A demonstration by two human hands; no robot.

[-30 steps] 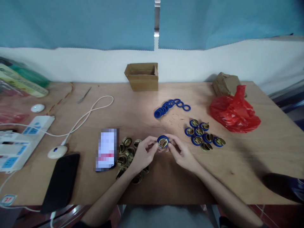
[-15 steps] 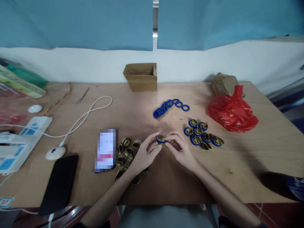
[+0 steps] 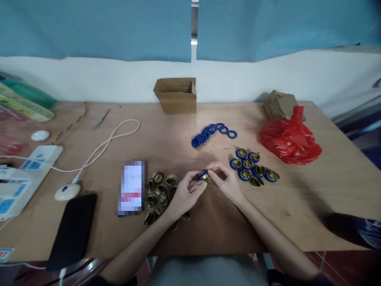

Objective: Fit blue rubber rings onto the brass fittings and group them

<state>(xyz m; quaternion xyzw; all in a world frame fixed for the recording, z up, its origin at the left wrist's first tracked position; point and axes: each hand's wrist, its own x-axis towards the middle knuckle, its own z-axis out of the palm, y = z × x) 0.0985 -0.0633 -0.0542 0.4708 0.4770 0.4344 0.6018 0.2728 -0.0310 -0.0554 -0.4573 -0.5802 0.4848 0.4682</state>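
Both hands meet over the middle of the wooden table (image 3: pixel 208 234). My left hand (image 3: pixel 186 193) and my right hand (image 3: pixel 224 179) pinch one small brass part with a blue ring (image 3: pixel 203 174) between their fingertips, tilted on edge. Under and left of my left hand lies a heap of bare brass parts (image 3: pixel 159 194). Right of my right hand sits a cluster of brass parts fitted with blue rings (image 3: pixel 251 169). A row of loose blue rings (image 3: pixel 210 134) lies farther back, with a few thin wire rings (image 3: pixel 218 146) near it.
An open cardboard box (image 3: pixel 176 95) stands at the back. A red plastic bag (image 3: pixel 290 139) and a brown paper packet (image 3: pixel 278 104) sit at the right. A phone (image 3: pixel 73 228), a blurred card (image 3: pixel 131 187), a white cable (image 3: pixel 98 153) and power strips (image 3: pixel 20 178) lie at the left.
The ringed brass part, first held face up between both hands, has been turned on edge, and both hands have drawn closer around it.
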